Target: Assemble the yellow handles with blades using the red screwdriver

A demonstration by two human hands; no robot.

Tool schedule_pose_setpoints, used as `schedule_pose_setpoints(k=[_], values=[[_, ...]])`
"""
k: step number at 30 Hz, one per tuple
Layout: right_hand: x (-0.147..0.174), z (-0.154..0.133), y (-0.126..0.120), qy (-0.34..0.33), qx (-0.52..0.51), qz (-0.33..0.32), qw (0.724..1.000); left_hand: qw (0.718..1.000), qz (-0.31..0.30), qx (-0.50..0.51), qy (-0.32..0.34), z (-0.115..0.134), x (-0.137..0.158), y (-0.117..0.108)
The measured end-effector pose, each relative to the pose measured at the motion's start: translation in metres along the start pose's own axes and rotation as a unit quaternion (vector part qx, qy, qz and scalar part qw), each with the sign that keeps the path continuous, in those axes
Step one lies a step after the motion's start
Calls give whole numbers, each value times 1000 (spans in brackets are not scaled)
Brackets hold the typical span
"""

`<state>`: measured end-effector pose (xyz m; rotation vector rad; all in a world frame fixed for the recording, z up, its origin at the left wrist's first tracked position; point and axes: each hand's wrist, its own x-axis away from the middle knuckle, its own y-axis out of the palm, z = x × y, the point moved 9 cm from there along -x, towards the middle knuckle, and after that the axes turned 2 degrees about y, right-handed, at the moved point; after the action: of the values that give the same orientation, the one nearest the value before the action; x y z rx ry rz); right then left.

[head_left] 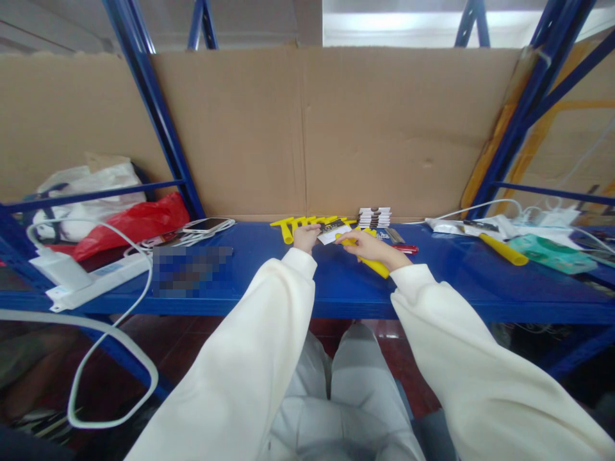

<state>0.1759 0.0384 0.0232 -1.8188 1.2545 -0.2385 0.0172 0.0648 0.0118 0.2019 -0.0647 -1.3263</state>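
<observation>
A loose, cream-white long-sleeved top clothes both arms. The left sleeve [240, 339] is wide and plain, its soft, matte fabric breaking into broad folds near the wrist, where a gathered cuff [298, 261] of the same pale shade closes it. The right sleeve [461, 346] matches, full through the forearm, creased, and drawn in at its own narrow cuff [412, 276]. Below, light grey trousers [360, 371] cover the legs, wrinkled across the lap. The left grip [306, 239] and right grip [369, 248] are bare hands.
</observation>
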Motion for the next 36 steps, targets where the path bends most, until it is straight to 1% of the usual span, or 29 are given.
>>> schedule_pose_setpoints(k=[2, 6, 11, 15, 17, 19, 21, 23, 25, 28, 29, 31, 32, 33, 34, 35, 36], values=[[2, 1, 1, 32, 4, -6, 999, 1000, -10, 3, -3, -1, 0, 2], [4, 2, -1, 74, 17, 3, 997, 999, -33, 0, -13, -2, 0, 5], [5, 4, -4, 108, 15, 15, 994, 999, -38, -6, -31, -5, -2, 3], [4, 4, -4, 103, 5, 22, 994, 998, -54, -1, -35, -4, -2, 6], [3, 6, -4, 96, 0, 26, 995, 998, -50, -5, -38, -4, -1, 5], [3, 8, -8, 84, 4, 44, 995, 998, -42, -8, -40, -4, -1, 4], [4, 10, -18, 64, 14, 72, 995, 998, -37, -10, -41, -4, -1, 2], [8, 13, -33, 44, 29, 97, 994, 998, -37, -14, -39, -4, -1, 1], [14, 19, -55, 49, 60, 112, 991, 999, -35, -19, -36, -3, -1, 1], [30, 25, -101, 76, 167, 132, 974, 998, -35, -30, -37, -3, 1, 1], [37, 29, -119, 105, 209, 131, 963, 998, -37, -34, -39, -3, 2, 2], [55, 49, -151, 205, 272, 75, 937, 997, -44, -40, -41, -3, 4, 4], [66, 59, -168, 251, 300, 46, 919, 997, -47, -44, -41, -3, 5, 5], [77, 69, -187, 289, 334, 30, 897, 997, -49, -48, -41, -3, 6, 6], [89, 79, -207, 317, 367, 26, 874, 997, -52, -51, -41, -3, 6, 6], [99, 89, -226, 333, 389, 28, 859, 996, -53, -55, -42, -3, 7, 7], [109, 101, -245, 353, 412, 42, 839, 996, -53, -58, -42, -4, 7, 7]])
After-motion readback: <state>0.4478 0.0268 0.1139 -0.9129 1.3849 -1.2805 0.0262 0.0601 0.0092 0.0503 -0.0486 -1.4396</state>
